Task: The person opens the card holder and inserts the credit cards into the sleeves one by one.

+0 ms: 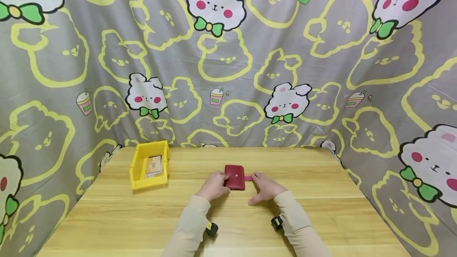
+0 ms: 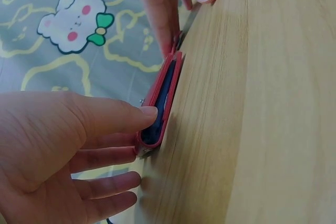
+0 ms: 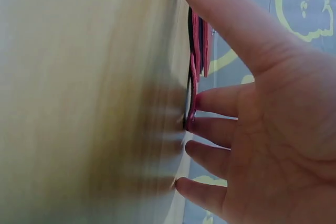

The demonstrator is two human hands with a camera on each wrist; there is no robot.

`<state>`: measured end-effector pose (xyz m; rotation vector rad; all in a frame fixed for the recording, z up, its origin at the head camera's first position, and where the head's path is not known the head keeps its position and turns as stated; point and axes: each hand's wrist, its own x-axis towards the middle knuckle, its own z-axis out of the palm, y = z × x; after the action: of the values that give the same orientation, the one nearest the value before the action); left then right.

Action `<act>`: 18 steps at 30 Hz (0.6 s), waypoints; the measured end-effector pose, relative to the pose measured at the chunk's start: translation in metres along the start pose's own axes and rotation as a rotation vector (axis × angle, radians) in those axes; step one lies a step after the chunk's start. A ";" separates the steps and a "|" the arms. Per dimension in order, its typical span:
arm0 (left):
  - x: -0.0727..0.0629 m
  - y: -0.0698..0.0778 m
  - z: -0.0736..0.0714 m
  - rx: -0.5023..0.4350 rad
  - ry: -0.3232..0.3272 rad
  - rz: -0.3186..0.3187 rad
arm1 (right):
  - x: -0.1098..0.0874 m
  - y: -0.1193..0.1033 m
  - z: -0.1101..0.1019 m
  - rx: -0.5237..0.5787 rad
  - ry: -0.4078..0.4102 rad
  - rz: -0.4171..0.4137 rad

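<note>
Evidently, the red wallet (image 1: 233,177) lies flat on the table (image 1: 107,209), closer to the far edge than to the near one and about midway between the left and right edges; its pink strap (image 1: 248,178) points toward the table's right edge, and a small stud (image 1: 236,175) shows on the cover. The left hand (image 1: 213,186) has its fingers spread, some touching the wallet's left side, with the thumb at its near edge; the right hand (image 1: 265,187) has its fingers apart, the tips of two touching the strap's end, while the thumb lies well away from it, toward the table's near edge. With no thumb opposing those tips, the strap could slip loose under a pull; a sideways tug against so light a left-hand touch might drag or twist the wallet askew; the left thumb, set at the open near side, could also lift the cover by accident. A yellow bin (image 1: 150,183) holding cards (image 1: 154,165) stands near the table's far left corner.
</note>
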<state>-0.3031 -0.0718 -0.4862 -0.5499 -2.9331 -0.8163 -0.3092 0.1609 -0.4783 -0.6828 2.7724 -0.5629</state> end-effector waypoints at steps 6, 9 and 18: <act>0.000 -0.001 0.000 0.010 0.003 0.013 | -0.002 0.001 0.001 0.033 0.034 0.048; 0.000 -0.002 0.001 0.007 0.002 0.001 | -0.003 0.002 0.002 0.032 0.051 0.051; 0.003 0.015 -0.001 0.194 0.022 0.013 | -0.007 0.001 0.003 0.011 0.063 0.058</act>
<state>-0.3007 -0.0592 -0.4774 -0.5398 -2.9404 -0.5250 -0.3026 0.1642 -0.4804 -0.5907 2.8347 -0.5968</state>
